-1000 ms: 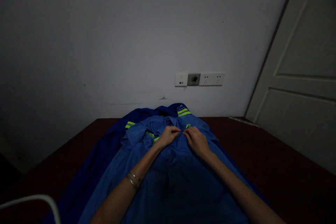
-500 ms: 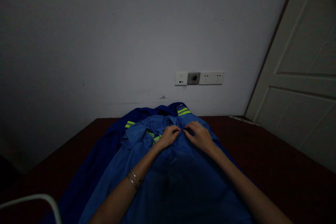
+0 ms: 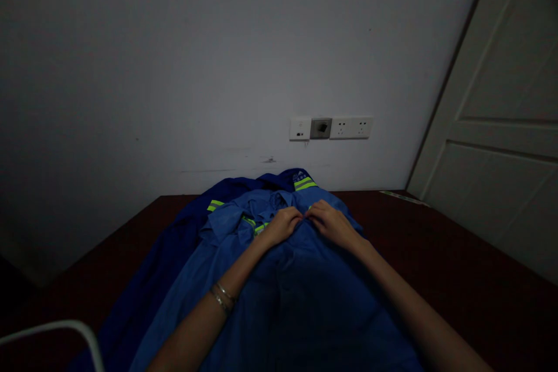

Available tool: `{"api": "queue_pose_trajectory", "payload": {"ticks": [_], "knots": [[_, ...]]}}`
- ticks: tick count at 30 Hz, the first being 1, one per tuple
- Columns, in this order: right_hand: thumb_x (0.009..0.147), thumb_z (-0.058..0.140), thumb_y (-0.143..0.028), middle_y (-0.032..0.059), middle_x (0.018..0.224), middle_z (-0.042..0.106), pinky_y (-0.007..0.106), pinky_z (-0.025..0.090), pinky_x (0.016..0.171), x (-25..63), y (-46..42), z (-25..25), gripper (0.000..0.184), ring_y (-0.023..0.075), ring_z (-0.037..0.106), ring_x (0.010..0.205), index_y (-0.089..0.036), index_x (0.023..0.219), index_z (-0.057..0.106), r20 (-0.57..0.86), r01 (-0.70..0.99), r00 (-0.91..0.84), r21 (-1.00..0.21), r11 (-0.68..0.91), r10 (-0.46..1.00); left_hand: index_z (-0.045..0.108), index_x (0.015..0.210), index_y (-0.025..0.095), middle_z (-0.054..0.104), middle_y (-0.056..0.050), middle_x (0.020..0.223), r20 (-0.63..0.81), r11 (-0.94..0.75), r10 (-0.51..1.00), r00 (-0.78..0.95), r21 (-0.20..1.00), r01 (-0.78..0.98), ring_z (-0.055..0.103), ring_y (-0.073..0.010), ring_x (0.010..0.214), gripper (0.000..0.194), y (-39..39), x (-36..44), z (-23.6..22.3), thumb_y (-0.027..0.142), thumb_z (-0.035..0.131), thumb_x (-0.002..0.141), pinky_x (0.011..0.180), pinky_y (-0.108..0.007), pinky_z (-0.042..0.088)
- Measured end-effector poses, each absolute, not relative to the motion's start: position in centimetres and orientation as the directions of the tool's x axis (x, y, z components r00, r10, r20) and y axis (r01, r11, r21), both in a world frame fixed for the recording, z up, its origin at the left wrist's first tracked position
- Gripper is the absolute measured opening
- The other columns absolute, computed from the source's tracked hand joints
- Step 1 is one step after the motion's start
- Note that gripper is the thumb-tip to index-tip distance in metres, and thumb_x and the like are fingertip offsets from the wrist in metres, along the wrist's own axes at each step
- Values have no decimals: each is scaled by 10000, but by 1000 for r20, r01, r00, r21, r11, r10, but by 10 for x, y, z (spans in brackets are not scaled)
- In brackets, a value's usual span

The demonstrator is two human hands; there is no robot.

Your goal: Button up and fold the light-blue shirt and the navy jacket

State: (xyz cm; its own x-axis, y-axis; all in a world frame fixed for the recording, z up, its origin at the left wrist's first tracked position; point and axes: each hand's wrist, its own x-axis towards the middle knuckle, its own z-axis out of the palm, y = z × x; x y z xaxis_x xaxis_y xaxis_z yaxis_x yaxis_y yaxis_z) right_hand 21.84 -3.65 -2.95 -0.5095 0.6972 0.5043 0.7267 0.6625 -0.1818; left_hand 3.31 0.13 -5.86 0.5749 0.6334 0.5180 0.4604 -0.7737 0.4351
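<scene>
A blue work jacket point(image 3: 244, 314) with yellow-green reflective strips lies spread on a dark red table, its collar toward the wall. Near the upper middle, my left hand point(image 3: 282, 224) pinches the fabric between thumb and fingers. My right hand point(image 3: 332, 224) grips the same cloth just to the right, fingertips close to those of the left. Whatever small part sits between the fingertips is hidden. Below the hands, a button point(image 3: 285, 286) shows faintly on the front. A darker blue garment point(image 3: 152, 279) lies beneath and to the left.
The dark red tabletop point(image 3: 440, 261) runs back to a pale wall with a row of sockets point(image 3: 346, 128). At right stands a white panelled door point(image 3: 501, 145). A thin strip point(image 3: 404, 198) lies at the back right. A white curved bar point(image 3: 65, 325) shows at lower left.
My right hand's fingers have closed in on the cloth, and both hands' fingertips are nearer each other. The jacket lies nearly the same.
</scene>
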Motion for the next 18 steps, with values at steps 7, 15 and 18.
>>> {"api": "queue_pose_trajectory", "payload": {"ticks": [7,15,18], "knots": [[835,399,-74,41,871,568,276,420,755,221,-38,-28,242,169,489,888,-199,898,597,490,727,-531,-156,669,691,621,846,153,612,-53,829,541,-787,617,571,421,452,548,-148,796,161,-1,33,-56,161,461,839,766,-242,412],[826,397,-59,35,858,555,259,406,731,222,-41,-24,250,161,493,864,-204,892,591,461,732,-551,-135,668,696,626,852,165,618,-50,835,564,-805,593,574,417,421,550,-149,803,167,1,33,-58,162,460,836,782,-247,410],[829,394,-65,35,858,552,258,407,736,222,-41,-23,251,160,497,862,-205,896,591,462,725,-554,-141,674,693,627,855,166,620,-53,834,576,-815,580,576,410,410,552,-152,801,168,2,33,-59,175,460,839,779,-247,411]]}}
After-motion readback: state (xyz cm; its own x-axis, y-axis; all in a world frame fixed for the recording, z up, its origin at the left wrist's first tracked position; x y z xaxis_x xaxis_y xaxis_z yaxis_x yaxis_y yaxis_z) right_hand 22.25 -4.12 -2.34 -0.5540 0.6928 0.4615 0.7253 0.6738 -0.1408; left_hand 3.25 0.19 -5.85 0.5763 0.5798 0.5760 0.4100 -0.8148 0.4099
